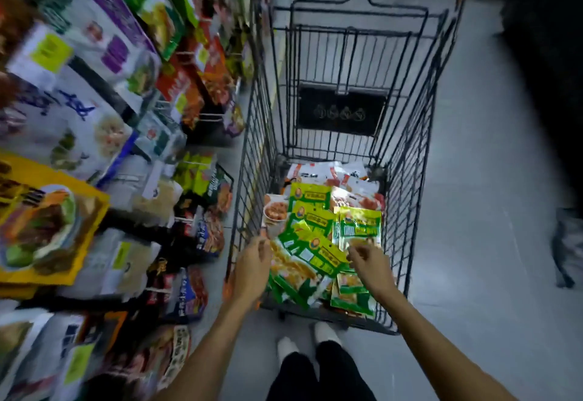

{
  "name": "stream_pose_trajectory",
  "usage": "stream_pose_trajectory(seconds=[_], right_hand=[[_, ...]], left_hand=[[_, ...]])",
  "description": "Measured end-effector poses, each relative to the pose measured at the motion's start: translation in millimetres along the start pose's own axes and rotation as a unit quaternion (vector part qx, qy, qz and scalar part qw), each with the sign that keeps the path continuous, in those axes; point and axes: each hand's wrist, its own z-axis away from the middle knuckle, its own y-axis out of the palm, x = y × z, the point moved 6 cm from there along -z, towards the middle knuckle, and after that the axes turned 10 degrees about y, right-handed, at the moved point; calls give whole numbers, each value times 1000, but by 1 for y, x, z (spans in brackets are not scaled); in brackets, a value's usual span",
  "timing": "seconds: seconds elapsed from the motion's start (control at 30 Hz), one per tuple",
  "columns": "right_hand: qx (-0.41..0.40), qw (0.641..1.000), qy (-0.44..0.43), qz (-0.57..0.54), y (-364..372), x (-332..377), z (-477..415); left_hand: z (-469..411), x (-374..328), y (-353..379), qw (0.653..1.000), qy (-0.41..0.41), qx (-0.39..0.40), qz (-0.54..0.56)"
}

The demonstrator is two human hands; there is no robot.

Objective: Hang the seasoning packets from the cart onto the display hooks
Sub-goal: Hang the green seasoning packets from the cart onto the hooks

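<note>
Progress: early, by my guess; the cart (408, 186) holds a heap of seasoning packets (315, 239), so nearly all the picking and hanging is left.
Cart contents: green-and-yellow packets piled at the near end, red-and-white packets (331, 175) at the far end, 1 packet with orange food pictured (276, 211) against the left wall.
Display: hung bags (79, 123) crowd the racks left of the cart; free hooks too blurred to find.
Left hand (252, 263): over the heap, fingers loosely curled, holding nothing.
Right hand (370, 263): apart from the left, fingertips at a packet's corner; pinching or only touching, I cannot tell.
</note>
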Motion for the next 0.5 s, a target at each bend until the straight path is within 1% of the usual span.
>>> stream_pose_trajectory(seconds=[0.17, 0.3, 0.4, 0.5], right_hand=[[-37, 995, 88, 26, 28, -62, -38], [-41, 985, 163, 38, 46, -101, -57], [-69, 974, 211, 50, 48, -119, -65], [-98, 970, 212, 71, 48, -121, -74]], left_hand=[[-29, 39, 67, 996, -19, 83, -3], [-41, 72, 112, 984, -49, 169, -35], [-49, 91, 142, 966, -46, 231, -104], [-52, 101, 163, 941, -37, 276, -191]])
